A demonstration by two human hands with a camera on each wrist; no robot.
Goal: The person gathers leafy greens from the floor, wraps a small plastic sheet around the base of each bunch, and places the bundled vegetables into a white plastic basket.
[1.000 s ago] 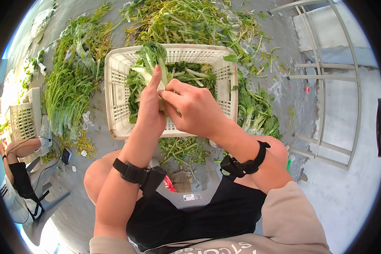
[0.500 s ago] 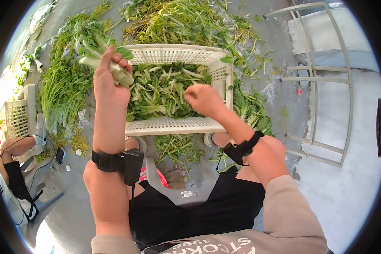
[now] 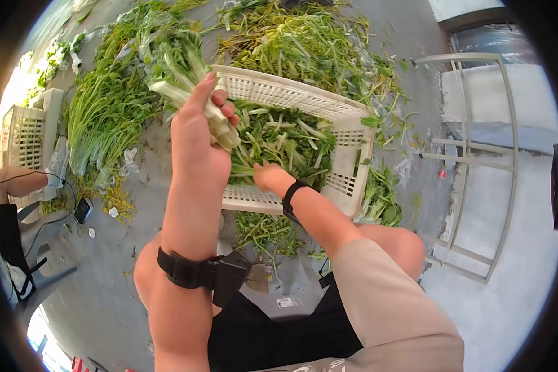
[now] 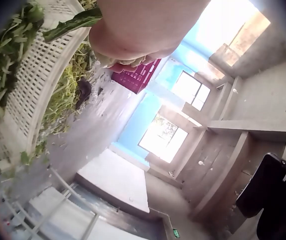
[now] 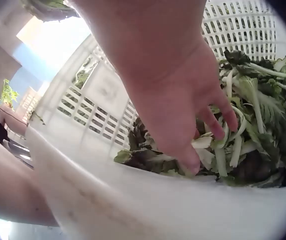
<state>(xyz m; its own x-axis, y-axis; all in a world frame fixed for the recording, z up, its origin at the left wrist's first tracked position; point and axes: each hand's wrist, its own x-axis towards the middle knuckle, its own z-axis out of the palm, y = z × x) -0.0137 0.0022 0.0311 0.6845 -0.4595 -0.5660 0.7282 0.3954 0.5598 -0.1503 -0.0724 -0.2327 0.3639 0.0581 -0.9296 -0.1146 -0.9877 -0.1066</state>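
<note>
My left hand point(image 3: 198, 142) is raised, with its fingers and thumb curled tight round the pale stalk ends of a bunch of greens point(image 3: 178, 65). The leafy tops fan out beyond my fingertips, up and away from me. In the left wrist view the hand point(image 4: 138, 30) fills the top and one dark leaf point(image 4: 73, 22) sticks out beside it.

Just under and to the right of that hand sits the white basket point(image 3: 291, 99). My right hand point(image 3: 268, 177) is down inside it, close to its near wall. In the right wrist view the right hand point(image 5: 173, 100) points downward and its fingers point(image 5: 218, 117) are spread loosely, their tips touching the cut leaves point(image 5: 253, 110) that fill the basket. A pale stem lies between thumb and fingers, but I cannot tell whether I have pinched it.

Beyond both hands, loose greens point(image 3: 304, 43) lie heaped on the floor. Left of my left hand lies another long pile point(image 3: 105, 105), with a second white basket point(image 3: 28, 136) past it. Well off to the right of my right hand stands a metal frame point(image 3: 471, 155).
</note>
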